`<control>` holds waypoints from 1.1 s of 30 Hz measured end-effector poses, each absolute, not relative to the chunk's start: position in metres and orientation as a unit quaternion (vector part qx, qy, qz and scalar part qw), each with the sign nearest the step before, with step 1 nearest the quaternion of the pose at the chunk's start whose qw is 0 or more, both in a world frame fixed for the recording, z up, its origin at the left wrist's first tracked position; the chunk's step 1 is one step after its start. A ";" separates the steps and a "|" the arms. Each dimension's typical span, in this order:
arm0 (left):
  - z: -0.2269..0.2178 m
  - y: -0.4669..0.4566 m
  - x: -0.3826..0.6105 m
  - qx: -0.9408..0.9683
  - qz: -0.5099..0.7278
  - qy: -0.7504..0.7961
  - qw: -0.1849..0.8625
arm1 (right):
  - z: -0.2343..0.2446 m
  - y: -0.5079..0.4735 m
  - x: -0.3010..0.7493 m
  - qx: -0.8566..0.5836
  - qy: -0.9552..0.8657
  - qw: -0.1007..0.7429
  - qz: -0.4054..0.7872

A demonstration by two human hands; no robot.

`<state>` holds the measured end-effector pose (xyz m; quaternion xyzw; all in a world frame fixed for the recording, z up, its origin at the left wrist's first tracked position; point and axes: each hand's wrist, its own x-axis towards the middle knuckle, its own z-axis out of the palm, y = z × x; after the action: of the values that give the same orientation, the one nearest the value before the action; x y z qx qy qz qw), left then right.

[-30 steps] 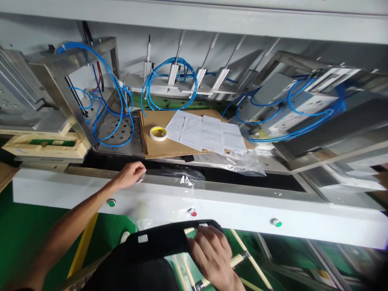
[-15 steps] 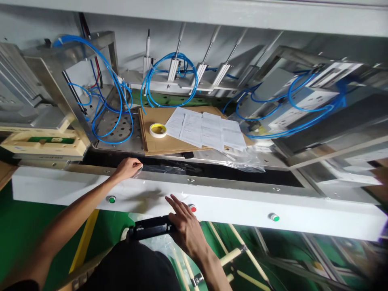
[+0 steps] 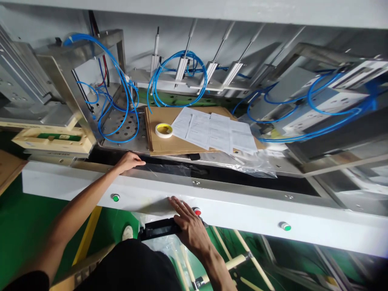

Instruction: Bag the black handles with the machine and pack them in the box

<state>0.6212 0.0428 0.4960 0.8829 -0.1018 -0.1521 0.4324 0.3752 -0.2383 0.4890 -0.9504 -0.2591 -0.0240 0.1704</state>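
My left hand [image 3: 131, 162] is over the dark slot along the front of the machine, its fingers pinched at the edge of a clear plastic film [image 3: 169, 169]. The film lies across the slot and the metal lip. Lower down, my right hand [image 3: 189, 226] rests beside the red button [image 3: 197, 211], fingers stretched forward against the white front panel [image 3: 242, 212]. Under its palm and thumb sits a long black plastic part [image 3: 159, 228], held close to my body; its exact kind I cannot make out.
Behind the slot lies cardboard [image 3: 154, 117] bearing a tape roll [image 3: 164, 130] and printed papers [image 3: 198, 129]. Blue air hoses [image 3: 182, 103] loop around several cylinders [image 3: 182, 68]. A green button [image 3: 115, 197] is left, another green button [image 3: 285, 226] right. Plastic bags [image 3: 257, 167] lie near the papers.
The view has shifted slightly, so the machine appears farther right. My left hand stays at the film, fingers reaching a little straighter. My right hand's fingers have settled flatter on the panel.
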 end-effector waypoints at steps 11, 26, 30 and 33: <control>0.517 0.075 0.615 0.863 -0.125 -0.099 0.480 | 0.498 -0.230 0.375 -0.948 -0.249 0.192 -0.043; 0.486 0.054 0.531 0.916 0.018 -0.363 0.173 | 0.505 -0.232 0.369 -0.947 -0.246 0.198 -0.052; 0.491 0.054 0.537 0.908 0.011 -0.375 0.185 | 0.510 -0.235 0.360 -0.951 -0.233 0.198 -0.055; 0.493 0.050 0.537 0.907 0.023 -0.372 0.195 | 0.514 -0.238 0.355 -0.952 -0.217 0.209 -0.057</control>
<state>0.5374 0.0501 0.4930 0.9072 -0.3721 0.0226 0.1950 0.3555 -0.2376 0.5144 -0.9519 -0.2168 -0.0571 0.2091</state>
